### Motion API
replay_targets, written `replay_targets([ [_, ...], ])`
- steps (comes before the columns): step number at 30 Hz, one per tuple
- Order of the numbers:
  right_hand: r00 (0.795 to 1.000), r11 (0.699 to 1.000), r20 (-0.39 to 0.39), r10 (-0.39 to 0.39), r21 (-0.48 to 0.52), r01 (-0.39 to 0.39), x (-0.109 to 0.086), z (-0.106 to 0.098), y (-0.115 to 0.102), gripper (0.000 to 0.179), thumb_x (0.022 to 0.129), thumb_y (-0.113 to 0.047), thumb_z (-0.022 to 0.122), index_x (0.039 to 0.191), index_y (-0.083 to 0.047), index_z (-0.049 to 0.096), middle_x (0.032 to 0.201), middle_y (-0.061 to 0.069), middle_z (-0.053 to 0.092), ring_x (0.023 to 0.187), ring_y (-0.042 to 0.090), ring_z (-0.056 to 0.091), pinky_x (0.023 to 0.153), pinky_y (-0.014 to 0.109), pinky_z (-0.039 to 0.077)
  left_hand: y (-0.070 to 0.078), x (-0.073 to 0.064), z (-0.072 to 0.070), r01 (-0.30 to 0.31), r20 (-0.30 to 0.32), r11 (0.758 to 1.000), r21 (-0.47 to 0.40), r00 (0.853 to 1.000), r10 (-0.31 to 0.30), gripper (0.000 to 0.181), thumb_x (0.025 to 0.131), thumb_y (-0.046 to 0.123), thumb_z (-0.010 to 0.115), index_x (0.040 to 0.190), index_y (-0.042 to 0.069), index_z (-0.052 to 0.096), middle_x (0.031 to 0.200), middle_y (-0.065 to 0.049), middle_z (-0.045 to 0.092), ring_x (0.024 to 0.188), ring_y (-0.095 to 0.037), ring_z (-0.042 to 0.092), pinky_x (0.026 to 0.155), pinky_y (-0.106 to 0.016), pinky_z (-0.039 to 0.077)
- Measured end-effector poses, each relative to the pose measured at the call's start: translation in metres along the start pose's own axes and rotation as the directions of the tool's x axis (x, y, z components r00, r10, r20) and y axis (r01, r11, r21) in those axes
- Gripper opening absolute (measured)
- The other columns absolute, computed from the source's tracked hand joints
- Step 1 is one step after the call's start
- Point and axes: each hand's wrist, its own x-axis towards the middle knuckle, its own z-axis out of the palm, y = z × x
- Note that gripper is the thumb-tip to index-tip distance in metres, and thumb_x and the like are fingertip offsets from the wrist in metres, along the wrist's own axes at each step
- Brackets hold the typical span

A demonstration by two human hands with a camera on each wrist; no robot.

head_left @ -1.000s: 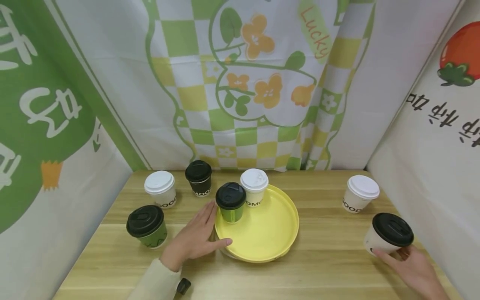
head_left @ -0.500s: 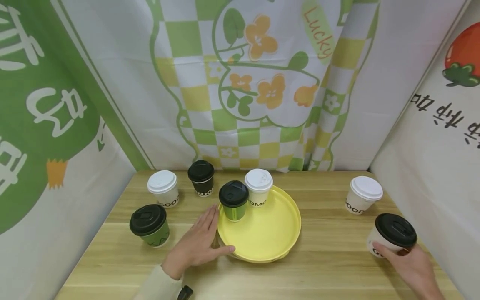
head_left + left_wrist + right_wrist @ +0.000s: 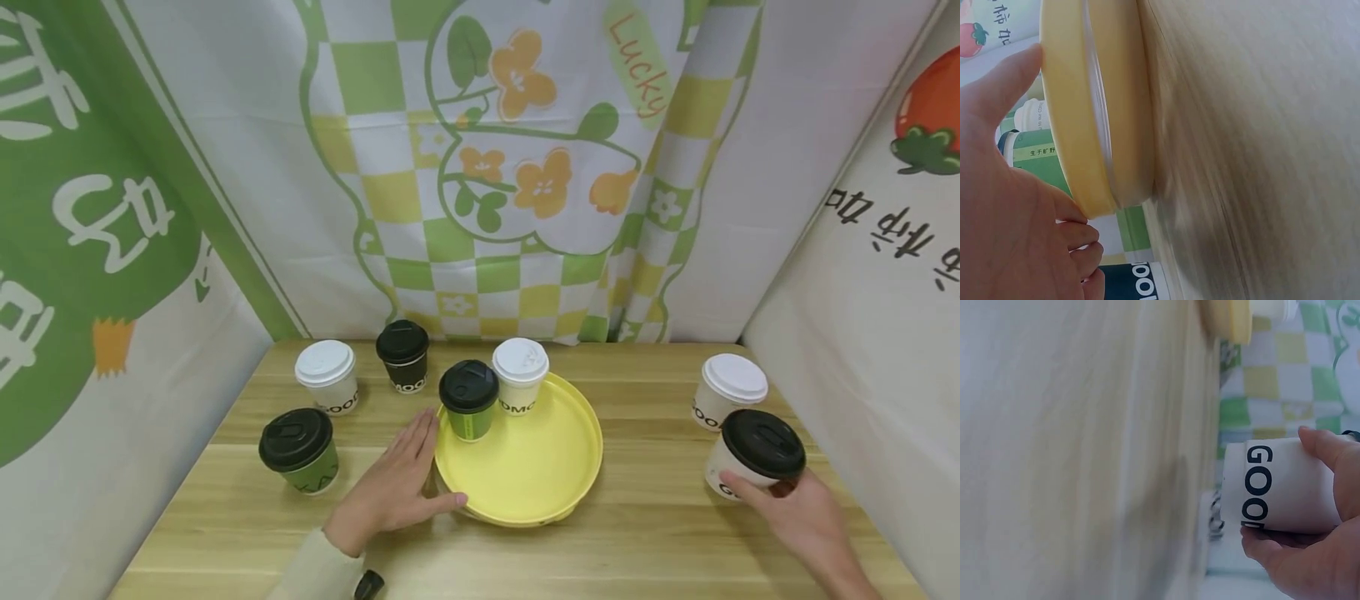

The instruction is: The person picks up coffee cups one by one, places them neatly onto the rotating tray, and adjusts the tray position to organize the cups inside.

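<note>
Apparently light and thin-walled, the white paper cup with a black lid [image 3: 750, 454] sits in the right hand [image 3: 806, 512], whose thumb and fingers clasp its sidewall; it lies at three o'clock from the yellow round tray [image 3: 528, 479], slightly tilted and seemingly just off the desk [image 3: 637, 550]. Its smooth body would probably dent under a hard squeeze and could slip in a loose one, so the best hold is likely around the sidewall below the lid, not by the lid, which might pop off. The left hand [image 3: 397, 475] has its fingers extended against the tray's rim at eight to nine o'clock, thumb spread apart. The tray looks stiff and shallow; it carries a green cup with a black lid [image 3: 471, 422] at ten o'clock and a white-lidded cup [image 3: 517, 392] at twelve. Another white-lidded paper cup [image 3: 723, 400] stands between two and three o'clock, behind the held one. Every cup is lidded, so nobody can tell what any contains.
</note>
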Motion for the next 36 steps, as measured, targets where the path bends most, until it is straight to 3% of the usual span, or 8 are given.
replay_targets([
  [2,0.999,0.999,0.019,-0.026,-0.022,0.027,-0.003,0.001,-0.011,0.073,0.089,-0.059,0.08,0.129,0.001,0.064,0.109,0.017,0.077,0.095,0.018,0.066,0.072,0.028,0.049,0.0,0.0,0.0,-0.003,0.001,1.0,0.001,1.0,0.003,0.119,0.094,0.074,0.061,0.166,-0.007,0.012,0.176,-0.026,0.006,0.165,-0.041,0.012,0.133,-0.057,0.021],
  [5,0.996,0.998,0.056,-0.069,-0.003,0.069,-0.005,0.006,-0.03,0.075,0.089,-0.059,0.079,0.134,-0.002,0.062,0.119,0.02,0.076,0.103,0.02,0.067,0.076,0.028,0.052,-0.001,0.001,0.0,-0.004,0.005,1.0,0.003,1.0,0.004,0.119,0.094,0.074,0.061,0.166,-0.007,0.012,0.176,-0.026,0.006,0.165,-0.041,0.012,0.133,-0.057,0.021],
  [12,0.981,0.973,0.089,-0.175,0.165,0.159,-0.008,0.024,-0.07,0.073,0.087,-0.048,0.086,0.141,-0.005,0.061,0.133,0.019,0.072,0.102,-0.018,0.054,0.087,0.009,0.05,-0.003,0.002,0.002,-0.003,0.01,1.0,0.0,1.0,0.003,0.12,0.093,0.075,0.06,0.166,-0.006,0.011,0.176,-0.025,0.005,0.165,-0.04,0.011,0.134,-0.056,0.02],
  [14,0.973,0.961,0.097,-0.208,0.207,0.185,-0.009,0.03,-0.081,0.073,0.086,-0.044,0.088,0.141,-0.005,0.061,0.134,0.018,0.072,0.105,-0.018,0.055,0.091,0.009,0.051,-0.003,0.002,0.002,-0.004,0.01,1.0,-0.002,1.0,0.004,0.12,0.093,0.075,0.06,0.166,-0.006,0.011,0.176,-0.025,0.005,0.165,-0.041,0.011,0.134,-0.056,0.02],
  [16,0.963,0.948,0.108,-0.246,0.235,0.216,-0.009,0.036,-0.093,0.073,0.085,-0.042,0.09,0.141,-0.006,0.06,0.134,0.017,0.072,0.111,-0.01,0.06,0.095,0.011,0.052,-0.003,0.003,0.002,-0.004,0.011,1.0,-0.002,1.0,0.004,0.12,0.093,0.075,0.061,0.166,-0.006,0.011,0.176,-0.025,0.005,0.165,-0.041,0.011,0.134,-0.056,0.02],
  [22,0.919,0.894,0.151,-0.364,0.333,0.299,-0.012,0.059,-0.125,0.071,0.083,-0.038,0.092,0.14,-0.009,0.061,0.131,0.009,0.073,0.125,0.024,0.069,0.105,0.031,0.058,-0.003,0.002,0.001,-0.002,0.011,1.0,0.003,1.0,0.002,0.12,0.093,0.075,0.06,0.166,-0.007,0.011,0.176,-0.025,0.005,0.165,-0.041,0.012,0.134,-0.056,0.02],
  [30,0.84,0.79,0.197,-0.505,0.498,0.358,-0.013,0.095,-0.16,0.067,0.082,-0.028,0.093,0.139,-0.012,0.063,0.13,0.005,0.074,0.122,0.019,0.07,0.106,0.029,0.057,-0.002,0.002,0.001,0.005,0.017,1.0,0.004,1.0,-0.005,0.12,0.093,0.075,0.06,0.166,-0.006,0.011,0.177,-0.024,0.004,0.165,-0.04,0.011,0.134,-0.055,0.02],
  [36,0.791,0.751,0.252,-0.557,0.559,0.351,-0.015,0.122,-0.179,0.066,0.082,-0.024,0.093,0.14,-0.016,0.063,0.134,0.004,0.072,0.129,0.025,0.067,0.112,0.035,0.054,-0.004,0.002,0.001,0.001,0.009,1.0,0.014,1.0,-0.001,0.12,0.093,0.076,0.06,0.166,-0.007,0.013,0.176,-0.025,0.006,0.165,-0.04,0.012,0.134,-0.055,0.02],
])
